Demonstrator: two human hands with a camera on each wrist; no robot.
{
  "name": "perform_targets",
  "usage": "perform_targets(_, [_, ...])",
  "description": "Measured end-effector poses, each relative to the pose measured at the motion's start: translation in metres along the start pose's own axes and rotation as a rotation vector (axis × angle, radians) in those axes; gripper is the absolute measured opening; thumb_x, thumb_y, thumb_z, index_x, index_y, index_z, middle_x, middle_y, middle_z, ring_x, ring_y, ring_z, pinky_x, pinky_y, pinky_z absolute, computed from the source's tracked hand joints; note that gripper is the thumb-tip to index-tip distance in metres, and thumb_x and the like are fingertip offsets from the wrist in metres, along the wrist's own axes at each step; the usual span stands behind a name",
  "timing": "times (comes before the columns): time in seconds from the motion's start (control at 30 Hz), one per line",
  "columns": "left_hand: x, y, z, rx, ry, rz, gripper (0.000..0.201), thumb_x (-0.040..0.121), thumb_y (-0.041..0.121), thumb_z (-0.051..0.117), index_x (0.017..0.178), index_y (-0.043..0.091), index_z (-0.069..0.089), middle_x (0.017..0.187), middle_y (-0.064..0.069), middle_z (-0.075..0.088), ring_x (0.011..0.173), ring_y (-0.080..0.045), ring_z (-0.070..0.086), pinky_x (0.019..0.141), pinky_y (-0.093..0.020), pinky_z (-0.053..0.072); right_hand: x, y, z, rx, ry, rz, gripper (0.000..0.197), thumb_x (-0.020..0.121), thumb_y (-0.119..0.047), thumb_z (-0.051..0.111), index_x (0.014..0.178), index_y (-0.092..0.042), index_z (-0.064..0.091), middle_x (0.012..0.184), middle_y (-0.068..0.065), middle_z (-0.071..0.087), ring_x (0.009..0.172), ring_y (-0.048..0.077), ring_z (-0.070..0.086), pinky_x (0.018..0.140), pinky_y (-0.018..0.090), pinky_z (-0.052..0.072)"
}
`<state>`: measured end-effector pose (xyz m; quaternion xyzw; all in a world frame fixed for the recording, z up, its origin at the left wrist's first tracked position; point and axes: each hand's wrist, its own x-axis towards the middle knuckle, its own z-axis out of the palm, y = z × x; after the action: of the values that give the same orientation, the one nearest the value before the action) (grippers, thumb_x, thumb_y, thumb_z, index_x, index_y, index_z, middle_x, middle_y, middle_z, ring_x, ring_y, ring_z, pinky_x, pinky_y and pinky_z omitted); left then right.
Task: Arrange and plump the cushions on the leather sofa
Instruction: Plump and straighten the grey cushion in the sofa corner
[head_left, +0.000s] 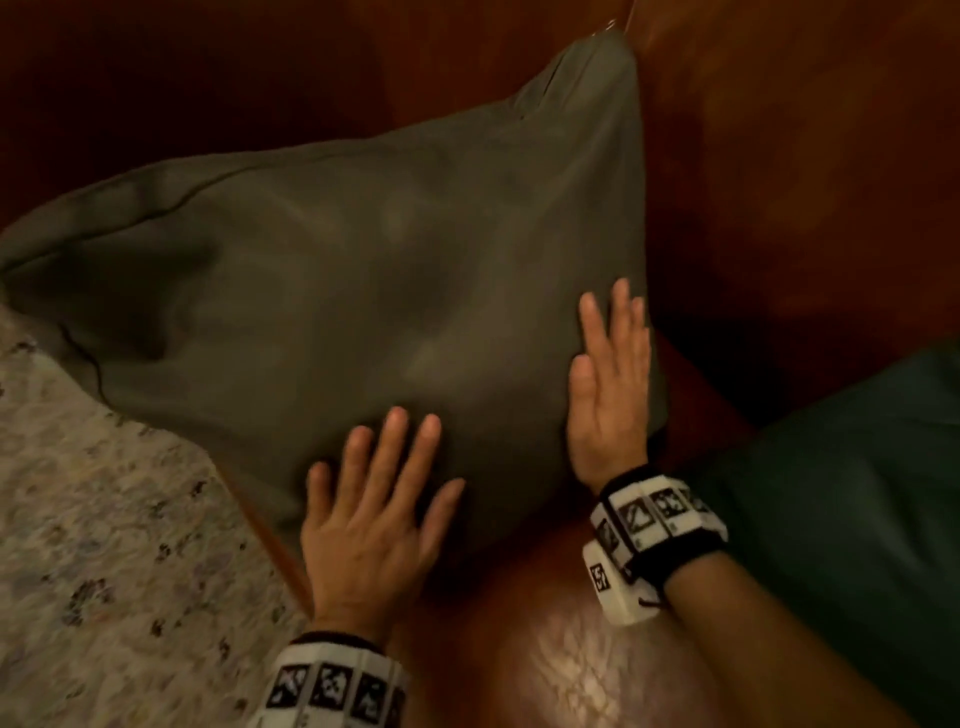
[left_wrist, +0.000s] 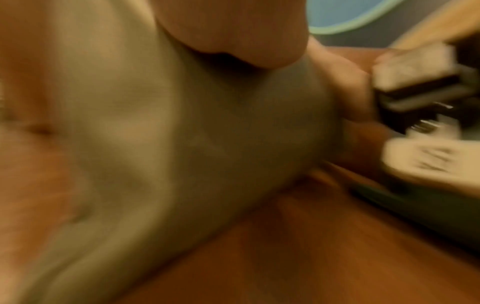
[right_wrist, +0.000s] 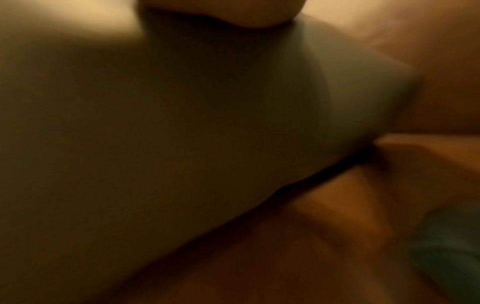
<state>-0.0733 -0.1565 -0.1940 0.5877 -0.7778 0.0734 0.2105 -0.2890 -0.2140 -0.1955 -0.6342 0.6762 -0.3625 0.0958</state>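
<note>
Olive cushion (head_left: 332, 291) propped on leather sofa (head_left: 571, 665), top corner against backrest. Left hand (head_left: 371, 512) flat, fingers spread, pressing cushion's lower face; right hand (head_left: 610, 384) flat along its right edge; neither gripping. Judged soft, light, yielding: best squeezed at opposite side edges. Dark green cushion (head_left: 852, 499) right of olive cushion.

An olive-green cushion (head_left: 363, 270), plain and unpatterned with a darker seam line along its edge, lies against a reddish-brown leather sofa (head_left: 779, 182) whose seat shows a pale, crackled sheen. A second cushion (head_left: 857, 493) at the right is a deep teal green, also plain. The rug (head_left: 104, 545) at the lower left is pale beige, speckled with small dark floral motifs. Both wrists carry black bands (head_left: 670, 530) set with white blocks printed in black-and-white square markers.
</note>
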Motion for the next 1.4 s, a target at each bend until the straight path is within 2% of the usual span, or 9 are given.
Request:
perform_targets(0.13, [-0.012, -0.041, -0.005, -0.005, 0.013, -0.158, 0.065, 0.099, 0.06, 0.023, 0.155, 0.036, -0.001, 0.164, 0.008, -0.009, 0.15, -0.017, -0.01, 0.117, -0.041, -0.014, 0.004, 0.005, 0.006, 0.123, 0.048, 0.09, 0.051, 0.104, -0.037, 0.022, 0.153, -0.039, 0.007, 0.161, -0.015, 0.001, 0.15, 0.001, -0.006, 0.124, 0.033, -0.003])
perform_targets(0.23, [-0.007, -0.062, -0.017, -0.132, -0.079, -0.414, 0.073, 0.095, 0.068, 0.017, 0.154, 0.034, -0.009, 0.161, -0.021, 0.002, 0.146, -0.04, -0.002, 0.116, -0.041, -0.016, 0.017, 0.005, -0.003, 0.33, 0.036, 0.426, 0.048, 0.104, -0.044, 0.02, 0.149, -0.044, 0.004, 0.166, -0.008, 0.005, 0.152, 0.009, 0.006, 0.124, 0.046, 0.008])
perform_targets(0.37, [0.027, -0.068, -0.062, -0.241, 0.115, -0.556, 0.072, 0.102, 0.05, 0.019, 0.153, 0.001, 0.005, 0.155, -0.038, 0.005, 0.143, -0.051, 0.002, 0.117, -0.043, -0.013, 0.038, -0.024, -0.044, 0.352, -0.03, 0.571, 0.051, 0.107, -0.045, 0.017, 0.156, -0.037, 0.01, 0.166, -0.006, 0.008, 0.152, 0.009, 0.008, 0.125, 0.04, 0.008])
perform_targets(0.57, [0.148, -0.04, -0.113, -0.142, 0.074, -0.19, 0.044, 0.097, 0.032, 0.044, 0.134, 0.011, 0.055, 0.149, -0.014, 0.044, 0.143, -0.033, 0.03, 0.119, -0.047, 0.005, 0.131, -0.131, -0.079, 0.132, -0.321, -0.037, 0.045, 0.106, -0.028, 0.035, 0.148, -0.015, 0.043, 0.156, 0.003, 0.038, 0.147, 0.007, 0.018, 0.123, 0.034, 0.008])
perform_targets(0.73, [0.168, -0.073, -0.112, 0.06, -0.467, -0.45, 0.053, 0.094, 0.046, 0.021, 0.119, 0.021, 0.061, 0.123, -0.011, 0.062, 0.119, -0.04, 0.048, 0.107, -0.061, 0.027, 0.145, -0.218, -0.024, -0.125, -0.839, -0.37, 0.046, 0.108, -0.026, 0.03, 0.153, -0.016, 0.032, 0.162, 0.002, 0.028, 0.152, 0.016, 0.013, 0.119, 0.031, 0.005])
perform_targets(0.9, [0.128, -0.113, -0.12, -0.069, -0.556, -0.593, 0.043, 0.101, 0.04, 0.03, 0.121, 0.009, 0.052, 0.118, -0.023, 0.052, 0.104, -0.046, 0.049, 0.088, -0.053, 0.039, 0.107, -0.233, 0.006, -0.345, -1.113, -0.375, 0.053, 0.107, -0.041, 0.017, 0.158, -0.024, 0.016, 0.166, -0.004, 0.013, 0.153, 0.014, 0.003, 0.12, 0.038, -0.007])
perform_targets(1.0, [0.126, -0.111, -0.119, -0.224, -0.388, -0.598, 0.029, 0.095, 0.023, 0.058, 0.109, -0.002, 0.057, 0.108, -0.029, 0.051, 0.095, -0.047, 0.048, 0.081, -0.051, 0.038, 0.115, -0.208, -0.006, -0.541, -1.049, -0.439, 0.052, 0.106, -0.046, 0.015, 0.157, -0.035, 0.014, 0.166, -0.01, 0.008, 0.153, 0.015, 0.001, 0.12, 0.044, -0.007])
perform_targets(1.23, [0.121, -0.121, -0.125, -0.331, -0.128, -0.429, 0.022, 0.094, 0.016, 0.059, 0.108, -0.002, 0.059, 0.099, -0.02, 0.053, 0.082, -0.036, 0.053, 0.07, -0.045, 0.047, 0.211, -0.077, -0.072, -0.839, -0.987, 0.038, 0.054, 0.103, -0.054, 0.006, 0.155, -0.045, -0.005, 0.164, -0.017, -0.011, 0.152, 0.014, -0.013, 0.116, 0.056, -0.013])
perform_targets(1.4, [0.123, -0.12, -0.132, -0.466, -0.015, -0.844, 0.056, 0.078, 0.037, 0.077, 0.108, -0.001, 0.05, 0.111, -0.02, 0.046, 0.094, -0.02, 0.04, 0.078, -0.028, 0.035, 0.228, -0.069, -0.068, -0.45, -0.704, 0.311, 0.051, 0.101, -0.053, 0.038, 0.145, -0.028, 0.048, 0.165, 0.008, 0.016, 0.15, 0.032, 0.016, 0.119, 0.047, 0.02])
